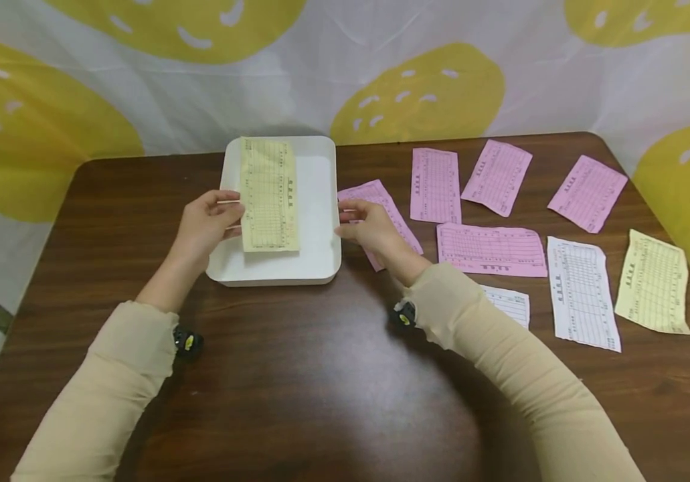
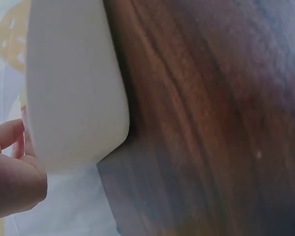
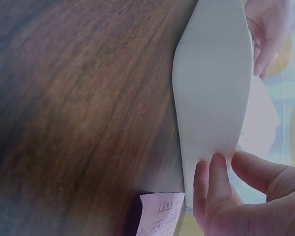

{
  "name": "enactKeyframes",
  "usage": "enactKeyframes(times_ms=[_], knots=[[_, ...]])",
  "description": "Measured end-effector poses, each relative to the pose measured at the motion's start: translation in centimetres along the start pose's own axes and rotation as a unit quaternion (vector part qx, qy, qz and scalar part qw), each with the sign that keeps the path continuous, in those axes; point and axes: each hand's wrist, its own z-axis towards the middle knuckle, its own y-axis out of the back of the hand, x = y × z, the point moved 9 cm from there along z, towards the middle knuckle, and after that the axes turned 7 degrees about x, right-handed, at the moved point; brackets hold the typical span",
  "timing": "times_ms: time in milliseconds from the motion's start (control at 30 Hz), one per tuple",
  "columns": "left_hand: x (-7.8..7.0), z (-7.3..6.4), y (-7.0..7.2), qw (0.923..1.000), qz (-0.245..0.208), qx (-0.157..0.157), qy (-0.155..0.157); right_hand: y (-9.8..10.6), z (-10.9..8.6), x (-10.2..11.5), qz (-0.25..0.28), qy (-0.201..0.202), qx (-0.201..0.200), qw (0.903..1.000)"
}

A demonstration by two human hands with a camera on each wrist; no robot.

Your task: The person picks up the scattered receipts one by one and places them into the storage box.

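My left hand (image 1: 207, 221) pinches the left edge of a yellow paper slip (image 1: 271, 194) printed with a grid form. The slip is over the left part of a white rectangular tray (image 1: 319, 221). At the tray's right side is my right hand (image 1: 375, 231), its fingertips touching the outer wall. The right wrist view shows these fingertips (image 3: 218, 160) on the tray wall (image 3: 214, 93), with the thumb right at the rim. In the left wrist view, the tray (image 2: 76, 93) hides part of the left hand (image 2: 14, 172).
Several pink slips (image 1: 435, 184) lie right of the tray, one partly under the right hand. Two white slips (image 1: 582, 291), one half hidden by the right sleeve, and another yellow slip (image 1: 652, 284) are farther right. A lemon-patterned cloth (image 1: 296, 80) hangs behind the brown table (image 1: 296, 375).
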Motion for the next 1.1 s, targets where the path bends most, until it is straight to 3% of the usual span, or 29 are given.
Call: enactKeyframes(times_ms=[333, 533, 800, 1100], knots=[[0.4, 0.9, -1.6, 0.9992, 0.032, 0.017, -0.016, 0.0, -0.1, 0.2, -0.015, 0.002, 0.002, 0.9999], [0.4, 1.0, -2.0, 0.9971, 0.068, 0.024, -0.025, -0.1, -0.1, 0.1, 0.002, -0.003, 0.001, 1.0000], [0.1, 1.0, -2.2, 0.9906, 0.131, 0.014, -0.034, -0.1, -0.1, 0.1, -0.008, -0.008, 0.001, 0.9999], [-0.7, 0.9, -2.2, 0.9849, 0.163, 0.003, -0.057, 0.0, -0.2, 0.1, -0.004, -0.003, 0.000, 1.0000]])
